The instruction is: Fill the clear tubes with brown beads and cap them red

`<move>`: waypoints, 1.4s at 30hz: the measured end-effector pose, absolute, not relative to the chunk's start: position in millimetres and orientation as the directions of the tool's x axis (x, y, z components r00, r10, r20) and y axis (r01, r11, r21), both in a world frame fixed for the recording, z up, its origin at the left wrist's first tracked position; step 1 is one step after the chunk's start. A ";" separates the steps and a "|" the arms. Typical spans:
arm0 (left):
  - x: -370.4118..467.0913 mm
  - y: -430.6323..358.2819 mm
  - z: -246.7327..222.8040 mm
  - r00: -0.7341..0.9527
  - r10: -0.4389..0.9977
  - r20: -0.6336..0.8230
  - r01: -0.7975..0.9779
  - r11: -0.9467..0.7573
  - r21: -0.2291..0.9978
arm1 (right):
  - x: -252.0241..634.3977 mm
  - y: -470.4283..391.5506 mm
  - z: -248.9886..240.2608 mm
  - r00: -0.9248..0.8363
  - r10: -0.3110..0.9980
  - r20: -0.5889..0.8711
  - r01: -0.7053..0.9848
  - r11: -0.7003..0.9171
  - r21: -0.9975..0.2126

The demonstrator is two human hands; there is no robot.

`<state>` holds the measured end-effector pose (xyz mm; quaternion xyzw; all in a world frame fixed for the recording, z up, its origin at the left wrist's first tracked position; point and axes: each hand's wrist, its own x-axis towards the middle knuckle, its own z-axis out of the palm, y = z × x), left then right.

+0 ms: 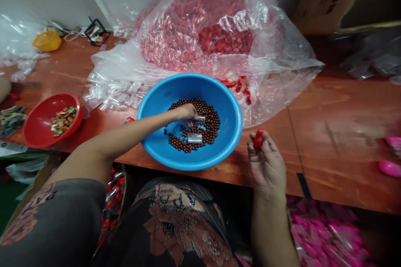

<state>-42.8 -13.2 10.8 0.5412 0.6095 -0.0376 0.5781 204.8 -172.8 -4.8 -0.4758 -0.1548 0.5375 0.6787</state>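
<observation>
A blue basin (225, 133) stands at the table's front edge with many small brown balls (213, 123) inside. My left hand (187, 113) reaches into it, fingers closed on a clear tube (201, 120) just above the balls. Another clear tube (194, 138) lies on the balls, nearer to me. To the right of the basin, my right hand (266, 150) is palm up and pinches a small red plastic piece (258, 139) between thumb and fingers.
Behind the basin lies a big clear bag of red pieces (225, 37). Clear tubes (122, 94) are heaped left of it. A red bowl (34, 127) of small colourful packets and a yellow bowl (46, 41) are at the left. Pink items (390, 168) lie far right.
</observation>
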 end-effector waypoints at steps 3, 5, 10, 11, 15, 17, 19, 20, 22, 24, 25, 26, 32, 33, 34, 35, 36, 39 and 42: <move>-34.0 -14.1 7.9 0.320 0.594 -0.738 0.642 0.437 0.630 | 205.5 -175.4 -5.0 0.333 0.895 -0.298 -0.566 -0.063 -0.822; -33.0 -14.3 4.7 0.360 0.585 -0.727 0.587 0.463 0.664 | 206.4 -176.1 -6.3 0.299 0.914 -0.275 -0.536 -0.077 -0.841; -38.7 -14.3 0.1 0.503 0.541 -0.674 0.337 0.595 0.730 | 200.3 -172.3 1.1 0.303 0.923 -0.238 -0.486 -0.065 -0.871; -40.1 -15.2 1.7 0.526 0.541 -0.655 0.302 0.602 0.740 | 197.1 -170.8 5.0 0.309 0.922 -0.235 -0.487 -0.059 -0.871; -44.8 -26.0 19.9 0.597 0.584 -0.550 0.166 0.581 0.797 | 180.8 -164.8 23.2 0.329 0.933 -0.148 -0.410 0.000 -0.912; -47.9 -36.2 34.6 0.617 0.605 -0.504 0.097 0.577 0.811 | 172.7 -162.0 31.6 0.309 0.947 -0.092 -0.349 0.023 -0.937; -52.3 -49.0 50.8 0.639 0.613 -0.465 0.029 0.584 0.811 | 165.5 -159.0 39.1 0.278 0.958 -0.065 -0.312 0.026 -0.950; -55.0 -56.0 58.8 0.655 0.612 -0.443 -0.006 0.591 0.807 | 162.3 -157.4 42.5 0.266 0.962 -0.059 -0.304 0.026 -0.952; -61.1 -70.6 72.8 0.681 0.617 -0.395 -0.073 0.594 0.801 | 156.1 -154.2 48.5 0.246 0.968 -0.050 -0.300 0.027 -0.954; -67.6 -84.8 82.4 0.673 0.655 -0.342 -0.133 0.563 0.816 | 149.9 -151.5 53.6 0.227 0.973 -0.036 -0.299 0.034 -0.954; -70.8 -91.3 85.3 0.655 0.687 -0.315 -0.159 0.532 0.831 | 146.7 -150.5 55.9 0.213 0.977 -0.031 -0.300 0.035 -0.953; -73.9 -97.3 87.0 0.632 0.720 -0.287 -0.181 0.497 0.848 | 143.4 -149.7 57.9 0.200 0.979 -0.027 -0.303 0.036 -0.952; -86.1 -123.9 82.3 0.482 0.855 -0.192 -0.261 0.350 0.900 | 123.8 -145.8 68.5 0.123 0.992 0.014 -0.267 0.047 -0.963; -87.2 -126.9 80.9 0.461 0.867 -0.188 -0.270 0.340 0.901 | 120.9 -144.6 69.8 0.121 0.992 0.025 -0.245 0.055 -0.968; -88.2 -129.4 79.7 0.450 0.873 -0.186 -0.277 0.335 0.901 | 118.1 -143.1 70.7 0.121 0.992 0.032 -0.227 0.060 -0.972; -89.0 -131.6 78.6 0.443 0.878 -0.183 -0.285 0.332 0.899 | 115.4 -141.6 71.4 0.123 0.992 0.035 -0.214 0.061 -0.975; -89.9 -133.5 77.7 0.435 0.882 -0.180 -0.295 0.329 0.897 | 112.8 -140.1 71.7 0.123 0.992 0.034 -0.209 0.059 -0.976; -92.7 -137.4 76.1 0.404 0.896 -0.183 -0.301 0.319 0.899 | 105.2 -136.8 71.2 0.116 0.993 0.030 -0.207 0.054 -0.977; -96.3 -140.3 75.5 0.375 0.908 -0.185 -0.266 0.297 0.917 | 99.1 -136.4 70.5 0.131 0.980 0.150 -0.102 0.163 -0.981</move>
